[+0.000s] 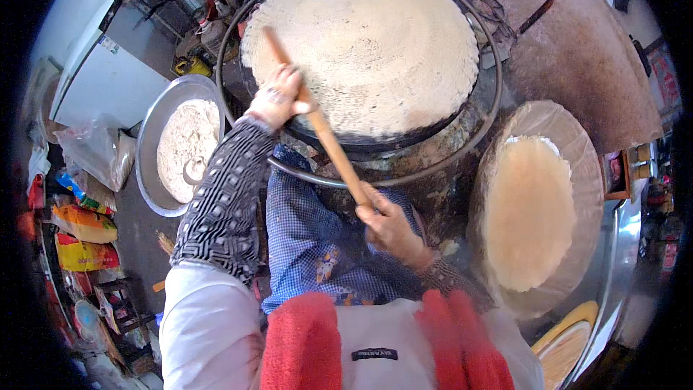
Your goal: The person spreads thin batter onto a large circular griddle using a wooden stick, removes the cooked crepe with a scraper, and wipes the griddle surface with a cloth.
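Before me a wide layer of pale batter covers a round black griddle. My left hand grips a long wooden spreader near its upper part, above the griddle's left side. The lower end of the same stick is held in my right hand, over my lap in front of the griddle's near edge. The stick slants from upper left to lower right, and its far end is blurred over the batter. Whether that end touches the batter I cannot tell.
A metal ring surrounds the griddle. At left stands a metal basin of pale dough or batter with a ladle-like tool. On the right, thin round flatbread rests on plastic sheeting. A knife lies on a brown surface.
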Demonstrator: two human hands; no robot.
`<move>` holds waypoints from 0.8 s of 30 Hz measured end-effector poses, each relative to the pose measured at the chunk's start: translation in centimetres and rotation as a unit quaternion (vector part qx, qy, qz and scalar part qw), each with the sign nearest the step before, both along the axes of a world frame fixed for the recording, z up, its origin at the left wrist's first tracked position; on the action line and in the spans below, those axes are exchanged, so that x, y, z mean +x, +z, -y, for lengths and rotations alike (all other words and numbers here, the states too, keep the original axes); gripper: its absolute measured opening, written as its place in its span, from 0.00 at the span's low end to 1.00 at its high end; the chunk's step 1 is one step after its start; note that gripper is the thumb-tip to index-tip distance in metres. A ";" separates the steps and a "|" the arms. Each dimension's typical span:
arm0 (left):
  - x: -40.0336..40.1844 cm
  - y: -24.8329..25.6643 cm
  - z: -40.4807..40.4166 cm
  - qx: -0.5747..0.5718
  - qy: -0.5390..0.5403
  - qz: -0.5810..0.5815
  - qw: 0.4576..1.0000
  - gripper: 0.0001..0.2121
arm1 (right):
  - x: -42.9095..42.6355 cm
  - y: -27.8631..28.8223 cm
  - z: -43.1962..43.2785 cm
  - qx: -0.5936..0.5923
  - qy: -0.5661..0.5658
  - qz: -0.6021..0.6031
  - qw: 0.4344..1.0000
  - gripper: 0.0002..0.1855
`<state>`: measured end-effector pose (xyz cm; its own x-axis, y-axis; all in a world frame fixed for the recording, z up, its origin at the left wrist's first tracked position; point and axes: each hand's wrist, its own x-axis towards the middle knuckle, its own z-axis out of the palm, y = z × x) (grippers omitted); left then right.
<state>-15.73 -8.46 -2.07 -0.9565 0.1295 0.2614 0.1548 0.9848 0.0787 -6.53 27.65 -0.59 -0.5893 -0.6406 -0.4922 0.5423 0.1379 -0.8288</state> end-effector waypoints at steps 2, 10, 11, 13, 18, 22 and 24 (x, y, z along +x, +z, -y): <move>4.1 1.3 0.8 -0.014 0.038 0.028 0.999 0.42 | 2.1 -3.0 1.1 -0.048 0.003 -0.148 0.988 0.30; 10.2 1.9 -9.5 0.051 -0.024 -0.035 0.998 0.48 | 7.7 -0.9 -10.8 0.164 0.038 -0.254 0.952 0.33; 7.8 3.8 -12.8 0.066 -0.060 -0.032 0.996 0.49 | 8.6 -0.2 -13.2 0.184 -0.011 -0.281 0.942 0.32; 2.3 5.1 -18.0 0.099 -0.177 -0.090 0.975 0.49 | 9.7 -0.2 -16.7 0.233 -0.088 -0.393 0.885 0.32; -9.7 4.1 -25.8 0.050 -0.283 -0.056 0.956 0.45 | 7.9 2.9 -15.1 0.141 -0.282 -0.158 0.936 0.32; -12.4 2.1 -21.1 -0.030 -0.222 0.034 0.974 0.39 | 3.4 3.7 -10.6 -0.034 -0.251 0.065 0.965 0.32; -12.5 2.9 -16.4 -0.077 -0.192 0.105 0.973 0.39 | 1.4 3.4 -8.3 -0.066 -0.189 0.055 0.978 0.32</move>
<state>-28.24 7.90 0.86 -0.8600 0.5101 0.0142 0.5102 0.8600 0.0040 -5.17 35.92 2.84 -0.7448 -0.4486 -0.4940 0.6207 -0.1938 -0.7598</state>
